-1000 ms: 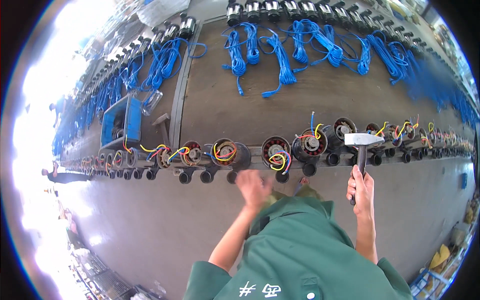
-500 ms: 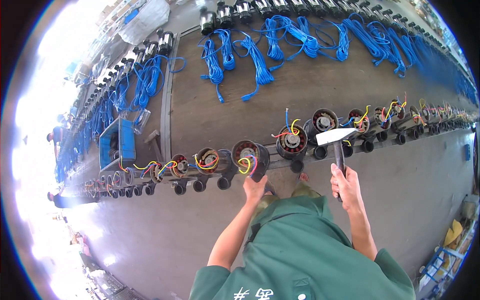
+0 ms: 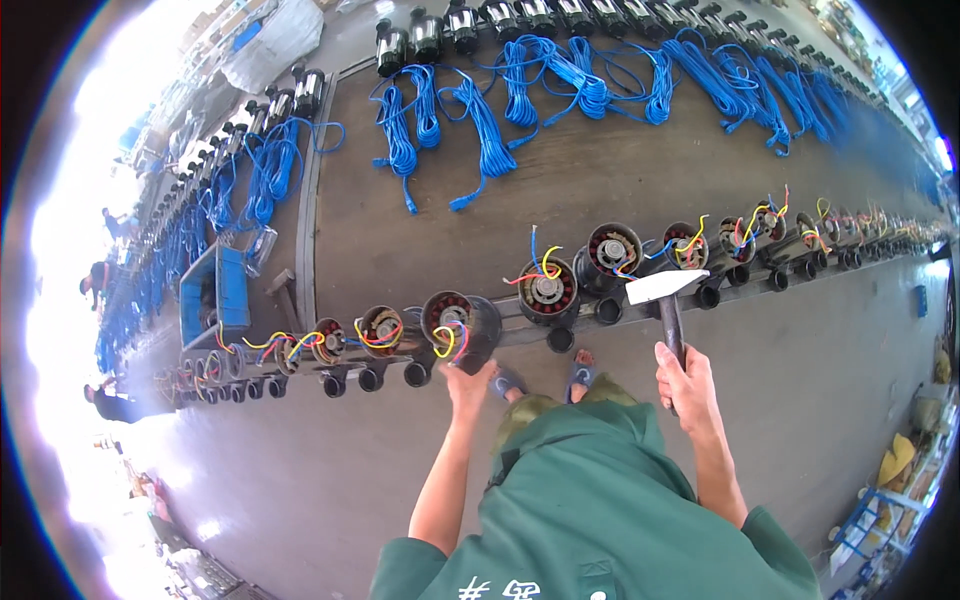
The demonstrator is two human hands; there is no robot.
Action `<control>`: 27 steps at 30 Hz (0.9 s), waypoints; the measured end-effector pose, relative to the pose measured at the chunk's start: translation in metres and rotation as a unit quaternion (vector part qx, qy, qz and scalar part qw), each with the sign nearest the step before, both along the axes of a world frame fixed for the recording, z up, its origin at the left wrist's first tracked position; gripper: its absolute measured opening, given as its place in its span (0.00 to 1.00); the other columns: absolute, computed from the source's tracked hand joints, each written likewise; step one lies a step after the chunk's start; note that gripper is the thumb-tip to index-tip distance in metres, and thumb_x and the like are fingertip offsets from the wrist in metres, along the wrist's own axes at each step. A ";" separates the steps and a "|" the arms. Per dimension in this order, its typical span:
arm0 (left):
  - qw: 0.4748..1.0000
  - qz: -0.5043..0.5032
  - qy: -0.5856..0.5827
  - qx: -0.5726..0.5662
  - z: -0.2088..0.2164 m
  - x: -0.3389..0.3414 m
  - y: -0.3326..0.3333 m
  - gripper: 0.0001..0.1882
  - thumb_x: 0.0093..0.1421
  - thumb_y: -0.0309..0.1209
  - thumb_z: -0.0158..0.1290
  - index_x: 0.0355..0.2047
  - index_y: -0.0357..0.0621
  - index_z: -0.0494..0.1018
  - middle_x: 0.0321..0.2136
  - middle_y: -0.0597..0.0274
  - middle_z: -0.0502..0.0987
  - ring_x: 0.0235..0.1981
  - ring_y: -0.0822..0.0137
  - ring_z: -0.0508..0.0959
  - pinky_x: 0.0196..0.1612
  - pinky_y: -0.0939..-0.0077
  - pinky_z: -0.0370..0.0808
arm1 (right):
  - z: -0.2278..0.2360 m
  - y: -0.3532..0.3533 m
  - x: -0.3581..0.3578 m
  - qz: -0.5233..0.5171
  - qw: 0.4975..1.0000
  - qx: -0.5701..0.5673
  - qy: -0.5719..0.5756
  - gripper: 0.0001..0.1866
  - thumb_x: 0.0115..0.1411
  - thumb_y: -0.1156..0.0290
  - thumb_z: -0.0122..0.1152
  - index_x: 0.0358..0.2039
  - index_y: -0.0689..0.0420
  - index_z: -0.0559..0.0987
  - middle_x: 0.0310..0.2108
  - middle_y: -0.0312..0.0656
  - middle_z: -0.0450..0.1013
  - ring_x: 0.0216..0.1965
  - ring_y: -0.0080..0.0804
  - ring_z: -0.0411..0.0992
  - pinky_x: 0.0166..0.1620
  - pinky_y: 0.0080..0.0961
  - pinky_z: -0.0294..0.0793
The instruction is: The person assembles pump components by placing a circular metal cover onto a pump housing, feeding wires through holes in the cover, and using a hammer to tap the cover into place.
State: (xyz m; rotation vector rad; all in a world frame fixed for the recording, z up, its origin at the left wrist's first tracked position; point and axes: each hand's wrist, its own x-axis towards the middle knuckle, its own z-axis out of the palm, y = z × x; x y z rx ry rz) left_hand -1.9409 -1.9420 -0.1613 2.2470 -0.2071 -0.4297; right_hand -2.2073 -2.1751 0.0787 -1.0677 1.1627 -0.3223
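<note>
My left hand [image 3: 468, 387] reaches up to the front of a dark round motor housing [image 3: 483, 335] and grips its lower edge, with the fingertips partly hidden beneath. Copper-red windings and loose yellow, red and blue wires show in the housing's open end. My right hand [image 3: 688, 385] is wrapped around the dark handle of a hammer [image 3: 668, 287]. Its pale head is raised in front of the row, apart from my left hand. Between the two hands stand another open motor housing [image 3: 548, 289] with wires sticking out and a similar one [image 3: 612, 255] just behind it.
More wired housings run along the table's near edge to both sides. Coiled blue cables [image 3: 483, 130] lie across the brown tabletop [image 3: 400, 245], near black-and-silver motors [image 3: 425, 35]. A blue crate [image 3: 232, 287] and another hammer [image 3: 284, 292] sit at left. A blue rack [image 3: 868, 525] stands lower right.
The view has shifted, so the table and housings appear further left. My left hand stays at the same housing. The hammer has moved slightly right along the row, still in my right hand.
</note>
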 end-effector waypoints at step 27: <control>0.983 -0.133 -0.010 -0.124 0.075 -0.070 -0.060 0.34 0.73 0.45 0.48 0.68 0.29 0.59 0.66 0.34 0.62 0.67 0.42 0.64 0.70 0.56 0.59 | -0.019 -0.020 0.006 0.207 0.977 -0.035 0.037 0.17 0.69 0.57 0.63 0.31 0.55 0.71 0.21 0.27 0.65 0.18 0.12 0.60 0.21 0.17 0.62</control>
